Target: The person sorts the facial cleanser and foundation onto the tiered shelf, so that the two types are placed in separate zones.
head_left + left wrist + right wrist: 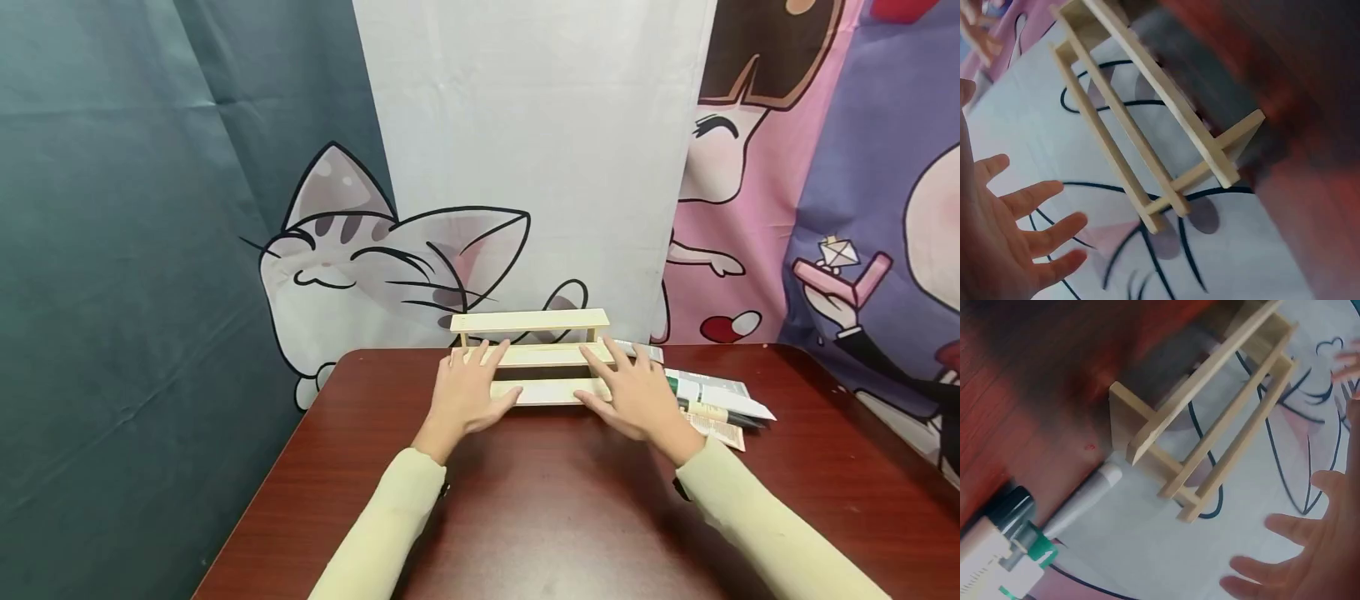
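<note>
A small pale wooden three-tier rack [529, 321] stands at the far edge of the table, its three boards stepped up toward the back. My left hand [467, 396] is at the rack's left side, fingers spread and thumb pointing inward. Mirroring it on the right is my right hand [637, 396], its fingers also spread and overlapping the boards in the head view. In the left wrist view the left hand [1007, 244] has bare, extended fingers apart from the rack [1159, 87]. The right wrist view likewise has the right hand [1310, 550] holding nothing, beside the rack [1207, 378].
Right of the rack lie several packages and tubes, among them a white pointed pack [738, 404] and a printed paper [723, 432]. A black-capped item [1013, 509] shows up close. The reddish-brown table [555, 500] backs onto a cartoon-printed cloth [540, 167].
</note>
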The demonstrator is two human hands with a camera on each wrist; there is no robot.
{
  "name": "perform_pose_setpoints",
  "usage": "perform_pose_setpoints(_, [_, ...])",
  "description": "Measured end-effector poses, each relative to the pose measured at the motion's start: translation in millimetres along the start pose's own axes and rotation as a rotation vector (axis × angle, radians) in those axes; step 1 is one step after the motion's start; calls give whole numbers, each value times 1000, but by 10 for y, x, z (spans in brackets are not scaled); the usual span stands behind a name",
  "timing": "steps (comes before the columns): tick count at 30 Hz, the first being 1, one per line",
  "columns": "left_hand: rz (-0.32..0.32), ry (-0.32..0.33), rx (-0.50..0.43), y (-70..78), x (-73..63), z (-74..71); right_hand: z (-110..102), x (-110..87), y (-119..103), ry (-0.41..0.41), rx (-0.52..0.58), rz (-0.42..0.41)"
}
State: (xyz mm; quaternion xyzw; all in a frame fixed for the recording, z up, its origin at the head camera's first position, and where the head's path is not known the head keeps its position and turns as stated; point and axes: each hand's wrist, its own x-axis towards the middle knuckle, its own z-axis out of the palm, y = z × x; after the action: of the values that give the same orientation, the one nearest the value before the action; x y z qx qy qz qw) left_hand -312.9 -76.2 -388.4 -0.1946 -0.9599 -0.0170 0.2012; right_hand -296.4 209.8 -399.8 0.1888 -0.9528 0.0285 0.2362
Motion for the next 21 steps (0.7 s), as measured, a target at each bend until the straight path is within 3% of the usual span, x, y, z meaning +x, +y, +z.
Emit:
perform_pose_setpoints(7, [-250, 50, -344, -219, -53, 105, -69, -38, 232, -48, 186, 132])
perform_pose_setpoints(11, [-353, 65, -489, -349, -99, 212, -131, -81, 361, -78, 262, 188])
perform_pose_setpoints(15, [-442, 64, -594, -441, -163, 297, -168, -121, 494, -54, 313, 211])
perform_pose_setpoints(21, [-551, 28, -655, -540, -222, 379, -133, -164, 693, -1, 442, 285])
